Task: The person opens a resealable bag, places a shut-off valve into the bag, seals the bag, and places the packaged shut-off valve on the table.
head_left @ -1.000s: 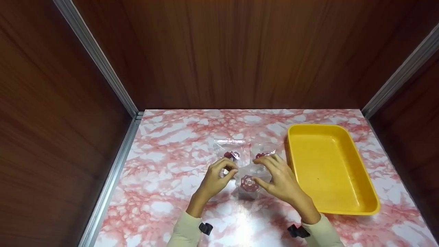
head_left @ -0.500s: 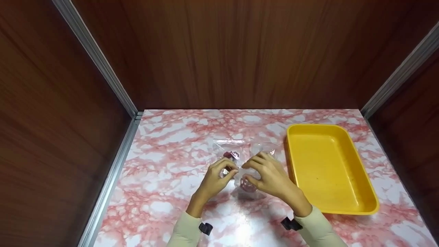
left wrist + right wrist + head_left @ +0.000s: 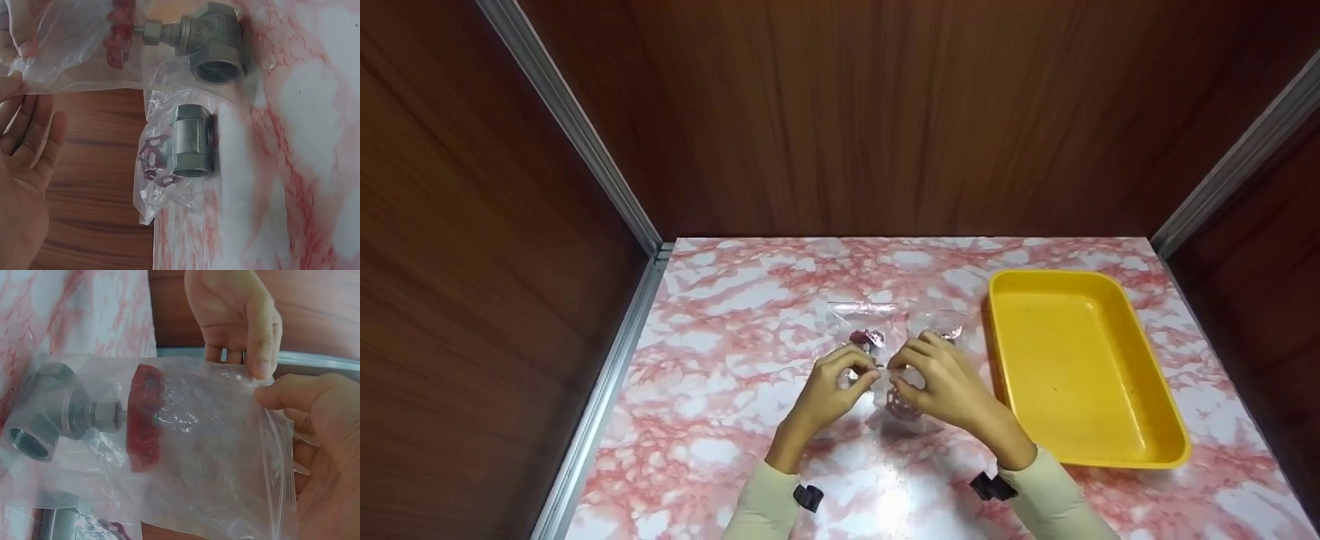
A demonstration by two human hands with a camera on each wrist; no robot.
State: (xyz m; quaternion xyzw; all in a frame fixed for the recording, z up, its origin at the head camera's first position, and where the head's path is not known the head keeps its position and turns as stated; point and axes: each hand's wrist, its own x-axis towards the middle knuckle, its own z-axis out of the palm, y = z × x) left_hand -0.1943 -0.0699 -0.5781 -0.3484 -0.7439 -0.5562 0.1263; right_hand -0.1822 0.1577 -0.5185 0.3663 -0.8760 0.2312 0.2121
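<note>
A clear zip bag point(image 3: 214, 455) stands on the table, holding a metal gate valve point(image 3: 67, 408) with a red handwheel point(image 3: 145, 419). My left hand point(image 3: 829, 386) pinches a top corner of this bag between thumb and fingertips. Close beside it, my right hand point(image 3: 949, 379) pinches the same zip edge, its thumb and fingertips nearly meeting the left ones. The wheel shows partly below my right hand in the head view. In the left wrist view, a second bagged valve point(image 3: 191, 140) with a dark red wheel lies close by.
Behind my hands lie two more clear bags, one with a red-wheeled valve point(image 3: 868, 339), the other point(image 3: 949, 322) partly hidden by my right hand. A yellow tray point(image 3: 1174, 450) stands at the right. Brown wood-grain panels point(image 3: 840, 120) enclose the marbled table point(image 3: 712, 450).
My right hand has moved left from over the bags, its fingers coming together on the bag's zip edge beside the left hand. My left hand has stayed in place.
</note>
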